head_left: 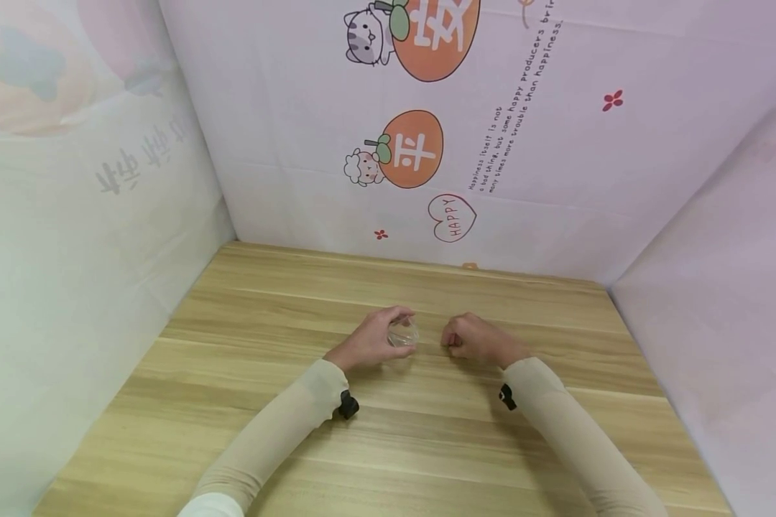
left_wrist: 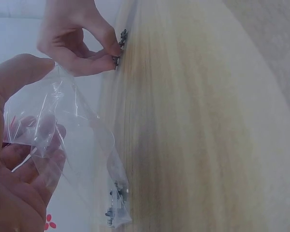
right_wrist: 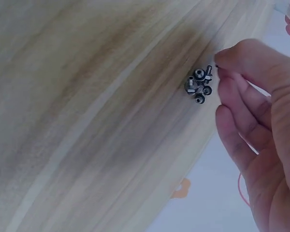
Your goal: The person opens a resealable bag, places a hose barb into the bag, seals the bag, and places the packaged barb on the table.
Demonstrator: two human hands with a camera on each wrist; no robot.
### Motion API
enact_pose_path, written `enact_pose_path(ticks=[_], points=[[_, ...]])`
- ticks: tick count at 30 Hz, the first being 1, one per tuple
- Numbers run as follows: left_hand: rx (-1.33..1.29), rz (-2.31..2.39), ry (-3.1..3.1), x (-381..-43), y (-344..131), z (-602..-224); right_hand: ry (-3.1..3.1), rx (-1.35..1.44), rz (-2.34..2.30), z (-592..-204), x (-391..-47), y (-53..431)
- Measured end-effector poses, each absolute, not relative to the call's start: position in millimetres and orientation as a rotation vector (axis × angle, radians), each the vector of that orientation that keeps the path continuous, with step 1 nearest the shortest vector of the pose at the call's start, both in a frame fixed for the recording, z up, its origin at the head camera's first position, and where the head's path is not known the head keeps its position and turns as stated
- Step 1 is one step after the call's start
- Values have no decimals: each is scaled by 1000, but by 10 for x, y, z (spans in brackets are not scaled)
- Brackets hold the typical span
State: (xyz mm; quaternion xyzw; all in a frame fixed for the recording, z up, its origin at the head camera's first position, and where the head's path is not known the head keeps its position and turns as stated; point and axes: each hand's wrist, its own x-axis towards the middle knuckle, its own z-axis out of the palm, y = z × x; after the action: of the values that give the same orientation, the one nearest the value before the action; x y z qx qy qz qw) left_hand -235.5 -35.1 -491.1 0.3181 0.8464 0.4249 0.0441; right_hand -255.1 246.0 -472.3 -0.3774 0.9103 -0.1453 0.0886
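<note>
The right hand [head_left: 478, 339] is pinching a small dark piece [right_wrist: 217, 66] between thumb and forefinger, the fingertips hiding nearly all of it in the upper right of the right wrist view; its other fingers are curling in below. Just left of those fingertips, a pile of small metal parts [right_wrist: 198, 86] is lying on the wooden table [head_left: 420, 445], some parts covering others. The left hand [head_left: 371, 341] is grasping a clear plastic bag [left_wrist: 87, 128], its thumb pressing at the top edge and its fingers showing through the film. In the left wrist view, this hand is running off the left edge. The bag's glinting outline is fading near the centre of the head view, and metal bits [left_wrist: 117, 198] are sitting in its corner at the bottom of the left wrist view, too blurred for counting. Both forearms in beige sleeves [head_left: 278, 416] are slanting inward from the lower left and lower right of the head view, the bottom edge cutting them off. Behind, a printed cloth [head_left: 543, 230] is rising, its top lettering being cropped
</note>
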Motion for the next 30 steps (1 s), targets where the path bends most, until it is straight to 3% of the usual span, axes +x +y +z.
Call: enact_pose_path(ticks=[11, 23, 30], points=[[974, 1280, 2599, -2362, -338, -4909, 2787, -1197, -451, -4727, -2518, 2490], [1003, 1302, 2588, -2373, -321, -4925, 2819, -1151, -417, -4485, -2501, 2420], [1000, 1301, 2595, -2373, -327, -4924, 2816, -1273, -452, -4342, -2516, 2354]])
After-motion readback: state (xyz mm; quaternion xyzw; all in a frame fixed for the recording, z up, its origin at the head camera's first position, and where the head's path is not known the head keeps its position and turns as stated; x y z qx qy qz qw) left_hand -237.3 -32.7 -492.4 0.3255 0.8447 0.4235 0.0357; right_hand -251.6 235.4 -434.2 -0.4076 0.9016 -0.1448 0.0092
